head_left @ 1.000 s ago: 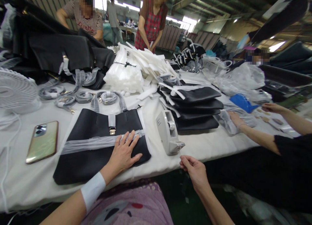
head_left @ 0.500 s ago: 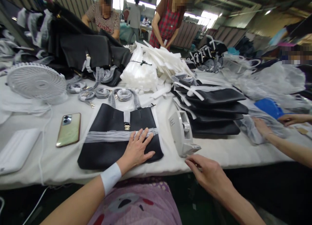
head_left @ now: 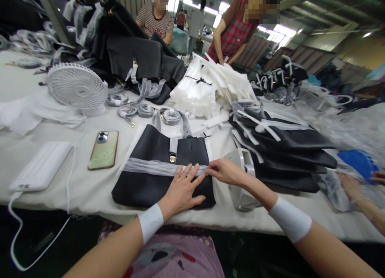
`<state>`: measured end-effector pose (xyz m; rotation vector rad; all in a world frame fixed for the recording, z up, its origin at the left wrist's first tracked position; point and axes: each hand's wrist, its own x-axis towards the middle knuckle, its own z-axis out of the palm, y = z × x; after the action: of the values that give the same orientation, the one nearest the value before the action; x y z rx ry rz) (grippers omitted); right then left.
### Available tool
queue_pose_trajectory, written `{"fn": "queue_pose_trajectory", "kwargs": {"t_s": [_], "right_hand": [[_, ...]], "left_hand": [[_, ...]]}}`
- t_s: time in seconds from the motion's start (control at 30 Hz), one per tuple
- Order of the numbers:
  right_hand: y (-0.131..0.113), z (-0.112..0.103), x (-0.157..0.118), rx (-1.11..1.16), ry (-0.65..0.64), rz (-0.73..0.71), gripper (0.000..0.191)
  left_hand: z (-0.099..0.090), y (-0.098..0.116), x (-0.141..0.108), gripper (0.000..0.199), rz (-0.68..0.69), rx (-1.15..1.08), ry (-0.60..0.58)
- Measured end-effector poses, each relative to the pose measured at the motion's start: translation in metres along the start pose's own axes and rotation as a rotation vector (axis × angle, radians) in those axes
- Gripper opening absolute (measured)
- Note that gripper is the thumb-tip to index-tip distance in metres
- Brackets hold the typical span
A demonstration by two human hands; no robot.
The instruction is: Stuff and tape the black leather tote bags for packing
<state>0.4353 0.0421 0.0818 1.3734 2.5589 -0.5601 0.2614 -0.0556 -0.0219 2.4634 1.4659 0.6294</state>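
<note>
A black bag (head_left: 141,189) with a gold clasp (head_left: 173,157) lies flat on the cloth-covered table before me. A wrapped strap (head_left: 150,167) runs across its front. My left hand (head_left: 183,187) rests spread on the bag and the strap's right part. At the bag's right edge, my right hand (head_left: 221,171) has its fingers pinched together by the strap's end; what they hold is too small to make out. Behind my right forearm stands a white tape dispenser (head_left: 240,197), partly hidden.
Stacked black bags (head_left: 288,161) lie to the right, near another person's hand (head_left: 351,187) on clear plastic. A phone (head_left: 104,149), a white power bank (head_left: 42,165) and a fan (head_left: 78,87) are on the left. White foam pieces (head_left: 195,93) and coiled straps lie behind.
My right hand has moved from beside the tape dispenser, up and left, to the strap at the bag's right edge. My left hand stays spread on the bag. The view has shifted left.
</note>
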Motion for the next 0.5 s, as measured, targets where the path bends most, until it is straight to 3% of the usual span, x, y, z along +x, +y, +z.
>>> {"fn": "queue_pose_trajectory", "kwargs": {"t_s": [0.23, 0.4, 0.5], "right_hand": [[0.007, 0.008, 0.020, -0.026, 0.005, 0.135, 0.028], [0.009, 0.013, 0.023, 0.015, 0.009, 0.183, 0.026], [0.013, 0.012, 0.018, 0.104, -0.021, 0.207, 0.026]], "left_hand": [[-0.003, -0.001, 0.001, 0.071, 0.001, -0.026, -0.006], [0.001, 0.005, 0.006, 0.093, -0.090, -0.022, 0.019], [0.004, 0.007, 0.008, 0.091, -0.131, 0.004, 0.025]]}}
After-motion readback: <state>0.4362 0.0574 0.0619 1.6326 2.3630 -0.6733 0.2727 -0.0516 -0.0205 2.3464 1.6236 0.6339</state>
